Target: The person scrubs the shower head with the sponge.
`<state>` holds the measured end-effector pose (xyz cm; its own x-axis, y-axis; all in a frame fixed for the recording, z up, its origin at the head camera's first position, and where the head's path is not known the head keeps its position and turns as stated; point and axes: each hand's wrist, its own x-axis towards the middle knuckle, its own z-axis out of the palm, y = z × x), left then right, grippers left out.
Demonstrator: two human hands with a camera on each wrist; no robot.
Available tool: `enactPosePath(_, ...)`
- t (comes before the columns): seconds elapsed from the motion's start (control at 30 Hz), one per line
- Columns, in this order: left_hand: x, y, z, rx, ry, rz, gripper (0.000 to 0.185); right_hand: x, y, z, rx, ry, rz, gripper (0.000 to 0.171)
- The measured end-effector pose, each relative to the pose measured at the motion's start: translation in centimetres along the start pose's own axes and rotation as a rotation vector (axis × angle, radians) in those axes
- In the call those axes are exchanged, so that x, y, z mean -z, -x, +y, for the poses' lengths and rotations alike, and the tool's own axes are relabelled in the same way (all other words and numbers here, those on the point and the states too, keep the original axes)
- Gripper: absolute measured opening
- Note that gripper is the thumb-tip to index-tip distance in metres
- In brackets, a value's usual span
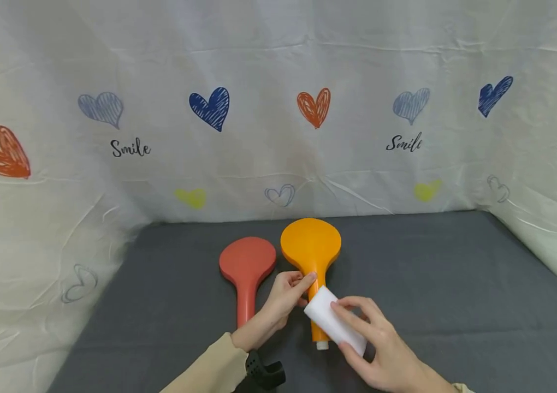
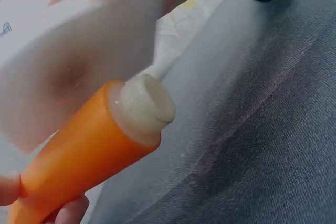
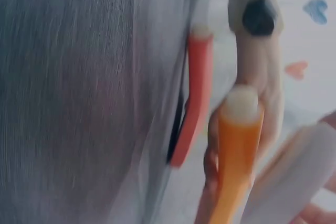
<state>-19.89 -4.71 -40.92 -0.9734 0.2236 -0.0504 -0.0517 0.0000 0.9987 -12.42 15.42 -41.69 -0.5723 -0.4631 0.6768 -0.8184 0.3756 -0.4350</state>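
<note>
An orange shower head (image 1: 310,245) lies on the grey cloth with its round head away from me and its handle (image 2: 84,153) toward me, ending in a white threaded cap (image 2: 149,100). My left hand (image 1: 285,295) grips the handle near the neck. My right hand (image 1: 372,341) holds a white sponge block (image 1: 335,321) and lays it across the orange handle (image 3: 236,156). A red shower head (image 1: 246,267) lies flat just left of the orange one, untouched.
A grey cloth (image 1: 455,284) covers the table. White sheets printed with hearts (image 1: 212,106) and the word Smile wall it in at the back and both sides. A black wrist strap (image 1: 264,371) sits on my left forearm.
</note>
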Motion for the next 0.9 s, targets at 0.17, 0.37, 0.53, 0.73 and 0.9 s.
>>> enactPosePath(0.17, -0.5, -0.7, -0.7, 0.067, -0.001, 0.011, 0.033, 0.7, -0.2, 2.3, -0.161, 0.232, 0.095, 0.051)
enactPosePath(0.37, -0.8, -1.3, -1.4, 0.095, 0.015, 0.016, 0.030, 0.5, 0.2, 3.5, -0.428, 0.501, -0.002, 0.045)
enactPosePath(0.53, -0.9, -1.7, -1.9, 0.114, 0.009, 0.027, 0.028, 0.0, 0.4, 3.3, -0.498, 0.550, -0.082, 0.044)
enactPosePath(0.73, -0.9, -2.1, -2.4, 0.137, -0.008, 0.023, 0.029, -0.5, 0.3, 3.4, -0.507, 0.563, -0.136, 0.044)
enactPosePath(0.9, -0.9, -2.2, -2.8, 0.140, -0.014, 0.004, 0.030, -0.7, 0.3, 3.4, -0.518, 0.576, -0.189, 0.049)
